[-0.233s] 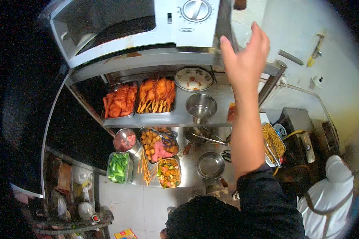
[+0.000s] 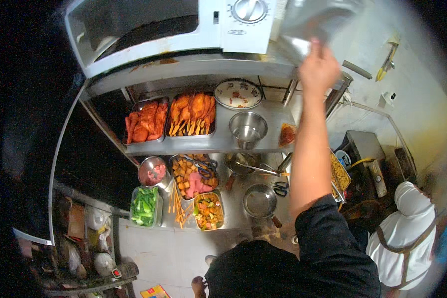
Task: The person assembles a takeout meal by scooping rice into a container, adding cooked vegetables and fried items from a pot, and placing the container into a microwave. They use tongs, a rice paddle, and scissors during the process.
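Silvery and blurred, a foil sheet or bag (image 2: pixel 313 22) is up high, just right of the microwave (image 2: pixel 184 25), and the right hand (image 2: pixel 319 69) is clenched on its lower edge — what exactly it is, hard to say through the blur. Left hand is out of view. Below the microwave, a steel shelf (image 2: pixel 223 141) carries two trays of red skewers (image 2: pixel 171 119), a patterned plate (image 2: pixel 238 93) and a steel bowl (image 2: pixel 247 128). Lower down from the microwave, the tabletop (image 2: pixel 233 208) holds chopped vegetables (image 2: pixel 144 206), a meat tray (image 2: pixel 193 176) and an empty pot (image 2: pixel 259 201).
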The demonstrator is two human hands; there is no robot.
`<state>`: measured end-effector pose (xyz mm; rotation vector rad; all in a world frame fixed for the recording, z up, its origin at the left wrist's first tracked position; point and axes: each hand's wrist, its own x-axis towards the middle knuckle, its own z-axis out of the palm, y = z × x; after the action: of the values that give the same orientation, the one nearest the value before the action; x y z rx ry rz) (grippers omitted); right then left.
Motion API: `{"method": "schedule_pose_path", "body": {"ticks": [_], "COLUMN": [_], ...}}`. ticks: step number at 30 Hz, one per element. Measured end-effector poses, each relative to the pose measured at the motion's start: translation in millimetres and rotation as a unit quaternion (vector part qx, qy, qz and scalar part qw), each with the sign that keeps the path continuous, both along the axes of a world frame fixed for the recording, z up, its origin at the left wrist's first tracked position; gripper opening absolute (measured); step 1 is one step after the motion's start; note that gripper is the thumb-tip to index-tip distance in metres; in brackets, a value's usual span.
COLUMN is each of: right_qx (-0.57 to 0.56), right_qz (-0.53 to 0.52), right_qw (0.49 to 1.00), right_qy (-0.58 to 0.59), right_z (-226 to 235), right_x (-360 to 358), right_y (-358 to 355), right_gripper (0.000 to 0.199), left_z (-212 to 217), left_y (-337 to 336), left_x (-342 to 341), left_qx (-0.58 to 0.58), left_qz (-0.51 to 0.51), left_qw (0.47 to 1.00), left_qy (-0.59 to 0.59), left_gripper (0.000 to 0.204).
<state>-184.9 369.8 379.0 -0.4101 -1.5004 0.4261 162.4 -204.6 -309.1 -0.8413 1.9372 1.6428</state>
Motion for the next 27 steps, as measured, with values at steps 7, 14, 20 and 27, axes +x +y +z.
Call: {"method": "schedule_pose_path", "body": {"ticks": [7, 14, 20, 27], "right_qx": [-0.002, -0.129, -0.021, 0.028], "right_qz": [0.118, 0.385, 0.391, 0.440], "right_qw": [0.991, 0.783, 0.690, 0.660], "right_qy": [-0.057, -0.471, -0.609, -0.609], "right_z": [-69, -288, -343, -348], "right_x": [143, 152, 136, 118], "right_y": [21, -36, -37, -39], "right_gripper": [0.043, 0.022, 0.030, 0.047], "left_z": [150, 261, 255, 241], "left_y": [85, 226, 284, 292], "left_x": [-85, -158, -178, -163], "left_qx": [-0.178, 0.324, 0.419, 0.332], "left_qz": [-0.169, -0.179, -0.158, -0.135], "left_qw": [0.950, 0.908, 0.861, 0.914], "left_qy": [0.195, 0.196, 0.240, 0.191], "left_gripper": [0.039, 0.061, 0.079, 0.083]}}
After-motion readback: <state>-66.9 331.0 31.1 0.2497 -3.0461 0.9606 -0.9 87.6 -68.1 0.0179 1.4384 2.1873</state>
